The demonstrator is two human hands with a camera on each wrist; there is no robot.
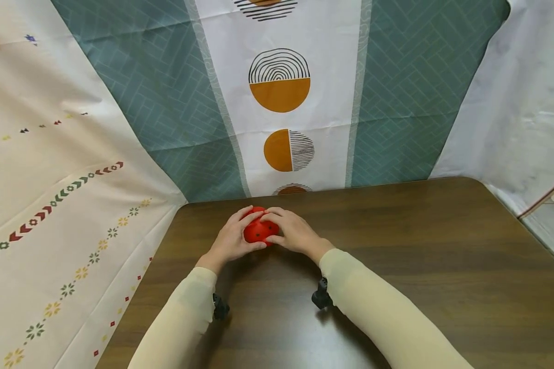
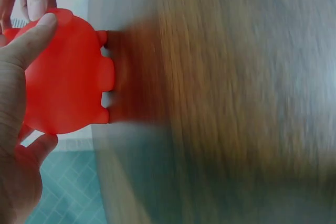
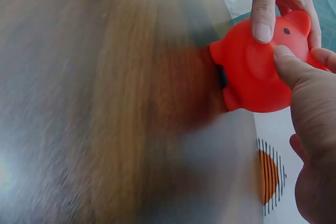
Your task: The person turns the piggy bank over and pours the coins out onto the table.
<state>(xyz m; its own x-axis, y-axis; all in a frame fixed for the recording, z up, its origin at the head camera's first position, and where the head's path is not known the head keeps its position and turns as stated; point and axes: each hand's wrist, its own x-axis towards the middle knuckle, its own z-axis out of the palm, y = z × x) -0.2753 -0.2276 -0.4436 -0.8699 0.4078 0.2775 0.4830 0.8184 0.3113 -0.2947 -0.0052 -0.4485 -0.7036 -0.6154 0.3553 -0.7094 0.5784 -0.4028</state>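
Observation:
A small red toy pig (image 1: 259,230) stands on the dark wooden table (image 1: 397,256) near its far edge. My left hand (image 1: 233,238) grips it from the left and my right hand (image 1: 292,231) from the right, fingers curled over its top. In the left wrist view the red pig (image 2: 65,74) shows its stubby feet against the table, with my thumb (image 2: 26,40) pressed on its side. In the right wrist view the red pig (image 3: 260,69) has a black dot eye, and my right thumb (image 3: 294,69) lies on its body.
Patterned cloths hang behind and beside the table: teal and white with orange circles (image 1: 279,92) at the back, cream with small flowers (image 1: 64,230) at the left. Small black wrist mounts (image 1: 320,296) sit under both cream sleeves.

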